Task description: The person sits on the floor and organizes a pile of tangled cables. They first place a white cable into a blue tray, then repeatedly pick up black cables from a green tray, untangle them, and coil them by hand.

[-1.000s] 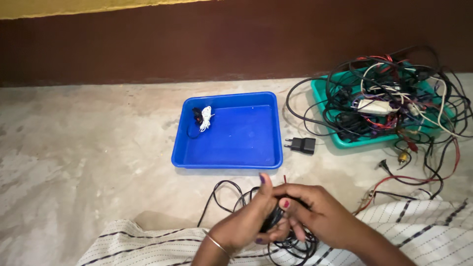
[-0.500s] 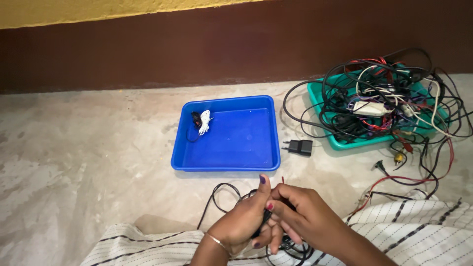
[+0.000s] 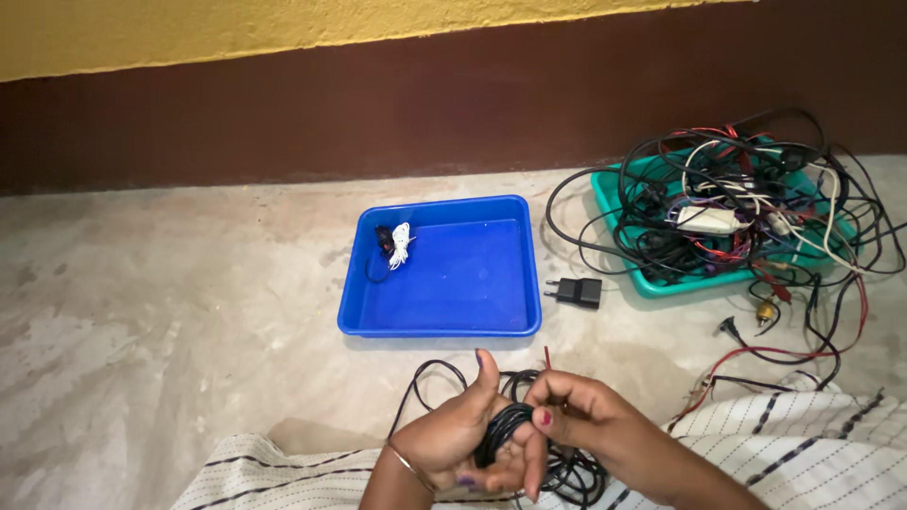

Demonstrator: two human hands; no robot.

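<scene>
lowered toward the concrete floor (image 3: pixel 170 312), both hands' fingers now grip the coiled black cable (image 3: pixel 505 430).

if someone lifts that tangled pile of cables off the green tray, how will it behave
The cable tangle would likely come up floppy as one knotted clump. Loops draped past the green tray onto the floor would probably drag, and the tray might shift.

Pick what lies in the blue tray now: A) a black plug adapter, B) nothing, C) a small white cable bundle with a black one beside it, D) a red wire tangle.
C: a small white bundle and a black piece lie in the far left corner of the blue tray; the adapter lies on the floor beside it.
</scene>
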